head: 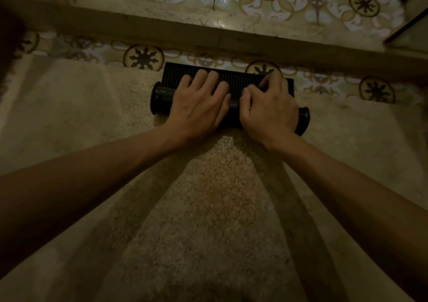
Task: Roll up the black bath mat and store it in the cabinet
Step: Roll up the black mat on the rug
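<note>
The black bath mat (pixel 234 79) lies on the floor ahead of me, mostly wound into a thick roll whose ends stick out at left and right. A short flat strip of it still lies beyond the roll. My left hand (pixel 199 103) rests palm-down over the left half of the roll, fingers spread onto the flat strip. My right hand (pixel 268 107) presses on the right half, fingers curled over the top of the roll. Both hands touch each other near the middle. No cabinet is in sight.
The roll sits on a speckled beige floor (pixel 208 197). Beyond it runs a band of patterned tiles (pixel 143 57), then a raised stone step (pixel 208 35) with more patterned tiles behind. A glass panel edge (pixel 407 28) stands at the far right.
</note>
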The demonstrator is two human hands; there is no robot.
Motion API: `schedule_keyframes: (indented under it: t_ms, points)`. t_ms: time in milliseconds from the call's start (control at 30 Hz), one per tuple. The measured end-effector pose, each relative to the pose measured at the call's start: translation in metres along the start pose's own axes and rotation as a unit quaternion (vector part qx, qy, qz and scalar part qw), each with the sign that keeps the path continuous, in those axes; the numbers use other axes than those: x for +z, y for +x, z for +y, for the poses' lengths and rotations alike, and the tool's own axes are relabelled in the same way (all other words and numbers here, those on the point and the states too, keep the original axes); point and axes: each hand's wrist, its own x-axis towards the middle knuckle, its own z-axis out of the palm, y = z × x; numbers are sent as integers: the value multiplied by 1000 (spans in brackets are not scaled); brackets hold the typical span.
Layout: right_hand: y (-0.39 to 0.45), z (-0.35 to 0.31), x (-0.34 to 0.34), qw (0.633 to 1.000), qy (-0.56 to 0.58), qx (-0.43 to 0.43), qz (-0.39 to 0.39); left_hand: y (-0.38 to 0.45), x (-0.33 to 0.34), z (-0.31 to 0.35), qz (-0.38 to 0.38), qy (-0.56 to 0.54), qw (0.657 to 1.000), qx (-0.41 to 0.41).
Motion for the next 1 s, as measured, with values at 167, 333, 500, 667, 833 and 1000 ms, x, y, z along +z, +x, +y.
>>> schedule_keyframes:
  t_ms: [167, 333, 500, 667, 833, 1000]
  points:
    - [-6, -5, 3, 999, -31, -7, 16, -16, 5, 5, 15, -1, 1000, -4]
    - [-27, -6, 13, 996, -19, -24, 88, 9, 4, -6, 8, -19, 1000, 20]
    - [0, -4, 11, 997, -38, -21, 66, 21, 2, -5, 9, -49, 999, -6]
    - [16, -1, 11, 997, -3, -25, 68, -2, 7, -17, 22, -78, 997, -5]
    - [-10, -1, 17, 991, 59, -37, 110, 13, 12, -19, 19, -25, 1000, 1]
    - [-13, 1, 27, 991, 56, -45, 113, 33, 10, -23, 22, -47, 998, -27]
